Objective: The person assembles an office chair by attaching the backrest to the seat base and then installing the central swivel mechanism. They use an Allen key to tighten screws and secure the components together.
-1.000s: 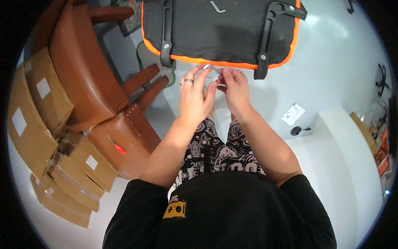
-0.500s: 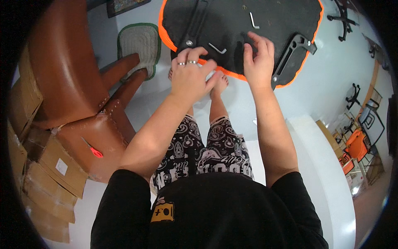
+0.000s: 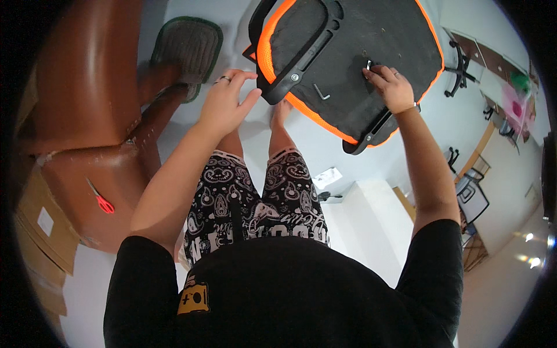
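An upturned chair seat (image 3: 348,40) with a black underside and orange mesh edging lies in front of me. Two black armrest brackets are bolted to it, a left bracket (image 3: 307,55) and a right bracket (image 3: 380,124). My right hand (image 3: 394,88) pinches a small silver hex key (image 3: 368,65) just over the underside. A second hex key (image 3: 321,93) lies loose on the seat between the brackets. My left hand (image 3: 231,100) is open, fingers apart, beside the lower end of the left bracket. I cannot tell if its fingertips touch it.
A brown leather chair (image 3: 87,168) stands at the left, with red-handled scissors (image 3: 101,198) on it. Cardboard (image 3: 43,232) leans behind it. A grey mat (image 3: 188,49) lies on the floor. Black chair bases (image 3: 458,69) are at the far right, and a white block (image 3: 371,217) is at my right.
My right hand has picked up one of the two hex keys from the seat. My left hand has moved left to the bracket's edge. The whole view has shifted and turned.
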Available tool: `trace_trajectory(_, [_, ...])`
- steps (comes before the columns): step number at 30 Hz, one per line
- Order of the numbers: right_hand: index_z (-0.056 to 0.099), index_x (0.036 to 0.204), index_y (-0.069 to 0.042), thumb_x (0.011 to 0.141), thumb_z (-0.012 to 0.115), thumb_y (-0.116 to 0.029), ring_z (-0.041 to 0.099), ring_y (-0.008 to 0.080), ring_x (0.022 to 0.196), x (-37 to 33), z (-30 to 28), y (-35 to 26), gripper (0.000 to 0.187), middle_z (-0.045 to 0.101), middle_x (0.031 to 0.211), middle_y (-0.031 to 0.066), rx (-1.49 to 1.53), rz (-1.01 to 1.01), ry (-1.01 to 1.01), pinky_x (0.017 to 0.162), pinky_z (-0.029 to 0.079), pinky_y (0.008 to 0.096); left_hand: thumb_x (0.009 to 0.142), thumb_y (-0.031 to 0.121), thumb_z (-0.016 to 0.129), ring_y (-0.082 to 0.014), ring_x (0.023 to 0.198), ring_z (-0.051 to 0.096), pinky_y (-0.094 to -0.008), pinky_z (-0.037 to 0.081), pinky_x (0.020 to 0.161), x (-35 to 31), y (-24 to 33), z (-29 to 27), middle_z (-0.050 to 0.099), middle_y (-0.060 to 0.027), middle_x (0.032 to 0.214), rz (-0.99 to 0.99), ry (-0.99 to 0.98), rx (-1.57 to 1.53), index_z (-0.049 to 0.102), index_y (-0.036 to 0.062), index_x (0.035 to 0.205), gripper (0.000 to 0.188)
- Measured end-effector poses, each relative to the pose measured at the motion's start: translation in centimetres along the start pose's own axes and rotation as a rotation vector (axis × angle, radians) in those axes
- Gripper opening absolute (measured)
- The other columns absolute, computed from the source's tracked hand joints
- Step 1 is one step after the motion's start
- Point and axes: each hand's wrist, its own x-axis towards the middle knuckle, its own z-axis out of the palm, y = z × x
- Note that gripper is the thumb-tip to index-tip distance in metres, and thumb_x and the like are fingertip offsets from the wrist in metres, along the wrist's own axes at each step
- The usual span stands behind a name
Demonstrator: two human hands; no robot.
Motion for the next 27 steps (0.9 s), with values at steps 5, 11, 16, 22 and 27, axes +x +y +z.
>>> trace_trajectory(5, [0.062, 0.096, -0.016, 0.078, 0.068, -0.025, 0.058, 0.025, 0.101, 6.1, -2.2, 1.3, 0.021, 0.058, 0.11, 0.0012, -0.006, -0.323, 0.131, 0.078, 0.052, 0.0404, 0.086, 0.032, 0.066, -0.0369, 0.122, 0.05, -0.0419, 0.038, 0.102, 0.2, -0.2, 3.0, 0.053, -0.0216, 0.129, -0.13, 0.068, -0.079, 0.042, 0.002, 0.134, 0.062])
trace_trajectory(11, [0.061, 0.088, -0.016, 0.082, 0.066, -0.033, 0.062, 0.0238, 0.081, 14.8, -4.9, -14.2, 0.018, 0.06, 0.081, 0.0019, 0.452, -0.472, 0.076, 0.074, 0.049, 0.0376, 0.082, 0.034, 0.07, -0.0359, 0.121, 0.052, -0.0418, 0.038, 0.101, -1.7, -2.1, 1.8, 0.054, -0.0213, 0.13, -0.285, 0.188, -0.146, 0.04, 0.0008, 0.136, 0.07])
trace_trajectory(16, [0.065, 0.084, -0.015, 0.079, 0.068, -0.031, 0.06, 0.0181, 0.082, 17.6, -3.6, -16.7, 0.017, 0.06, 0.085, -0.0036, 0.369, -0.623, 0.042, 0.074, 0.047, 0.0331, 0.076, 0.038, 0.075, -0.0414, 0.115, 0.052, -0.044, 0.043, 0.096, -2.9, -5.3, 2.1, 0.054, -0.0253, 0.124, -0.226, 0.265, -0.217, 0.039, -0.001, 0.137, 0.081])
trace_trajectory(22, [0.064, 0.082, -0.019, 0.075, 0.069, -0.029, 0.06, 0.0169, 0.083, 19.0, -3.3, -19.0, 0.014, 0.057, 0.083, -0.0043, 0.323, -0.743, 0.034, 0.074, 0.045, 0.0336, 0.079, 0.041, 0.073, -0.0402, 0.117, 0.051, -0.0431, 0.042, 0.098, -4.6, -6.9, 3.0, 0.053, -0.0241, 0.127, -0.236, 0.335, -0.256, 0.04, 0.0039, 0.138, 0.077])
trace_trajectory(27, [0.063, 0.081, -0.019, 0.073, 0.07, -0.027, 0.059, 0.0161, 0.085, 20.1, -3.9, -19.4, 0.013, 0.057, 0.083, -0.0046, 0.281, -0.843, -0.029, 0.076, 0.044, 0.0338, 0.082, 0.043, 0.07, -0.037, 0.121, 0.05, -0.0413, 0.04, 0.101, -5.5, -6.7, 3.0, 0.052, -0.0225, 0.131, -0.256, 0.349, -0.204, 0.04, 0.0046, 0.139, 0.075])
